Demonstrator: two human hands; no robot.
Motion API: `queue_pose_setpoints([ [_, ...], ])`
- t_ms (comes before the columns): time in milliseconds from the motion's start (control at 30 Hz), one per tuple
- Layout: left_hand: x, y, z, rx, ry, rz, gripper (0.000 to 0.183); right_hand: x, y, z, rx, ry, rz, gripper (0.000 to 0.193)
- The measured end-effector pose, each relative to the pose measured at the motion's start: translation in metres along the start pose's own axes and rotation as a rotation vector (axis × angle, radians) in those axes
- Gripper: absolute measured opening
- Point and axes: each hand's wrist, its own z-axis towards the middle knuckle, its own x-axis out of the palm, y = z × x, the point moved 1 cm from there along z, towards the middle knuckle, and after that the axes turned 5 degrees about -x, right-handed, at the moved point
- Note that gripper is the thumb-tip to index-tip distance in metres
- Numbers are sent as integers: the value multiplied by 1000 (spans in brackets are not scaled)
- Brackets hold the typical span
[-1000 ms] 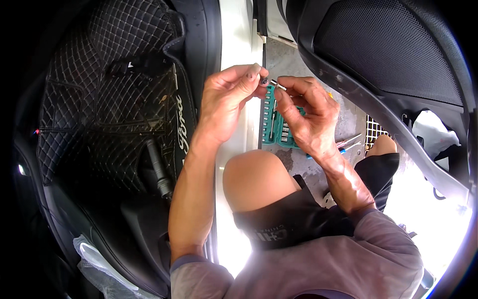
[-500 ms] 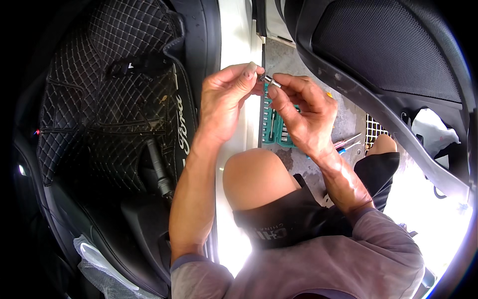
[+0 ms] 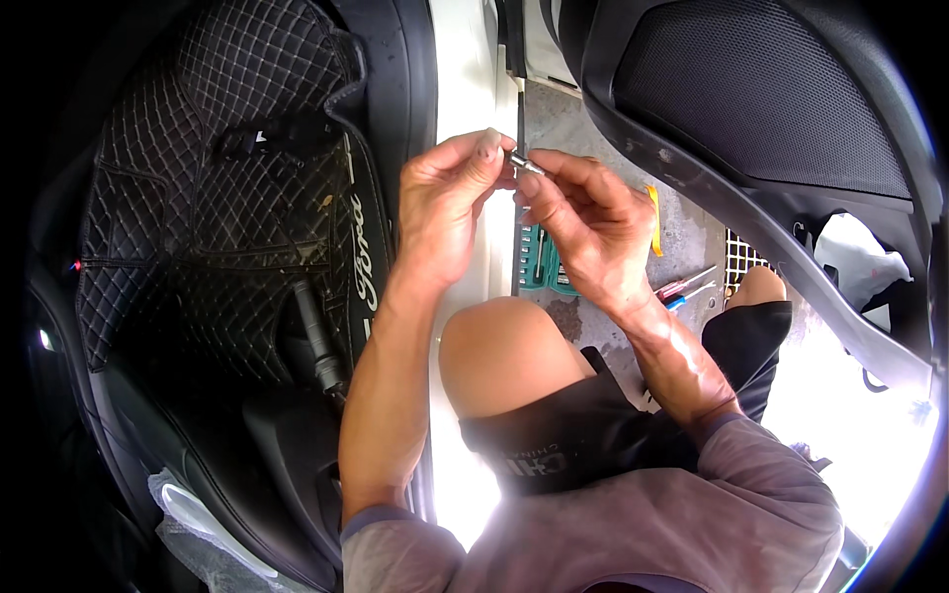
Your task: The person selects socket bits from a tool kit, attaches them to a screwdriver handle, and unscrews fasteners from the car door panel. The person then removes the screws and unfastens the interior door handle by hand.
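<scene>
Black quilted matting (image 3: pixel 247 203) lined the car floor at left; next came the left hand (image 3: pixel 442 203), thumb and fingers bunched at the left end of a small metal cylinder (image 3: pixel 524 162), though I could not tell whether they gripped anything; an uneven or loose pinch, I judged, could let the cylinder slip and drop; it lay between both hands, jutting leftward from fingertips; a green tool case (image 3: pixel 562 286) sat below; the right hand (image 3: pixel 598 227) was clamped on the cylinder; beyond lay a yellow strip (image 3: pixel 654 222) and a blue-handled tool (image 3: pixel 680 300).
</scene>
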Motion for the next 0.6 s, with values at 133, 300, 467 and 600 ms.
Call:
queue_pose_setpoints([
  [133, -2, 3, -1, -20, -38, -9, 27, 7, 2, -5, 110, -50, 114, 22],
  [300, 6, 3, -4, -22, -63, 21, 21, 12, 4, -6, 158, -92, 158, 26],
  [467, -2, 7, -3, 29, -59, 14, 31, 16, 10, -5, 230, -90, 167, 25],
  [600, 3, 4, -4, 38, -90, -3, 29, 17, 7, -2, 144, -73, 54, 23],
])
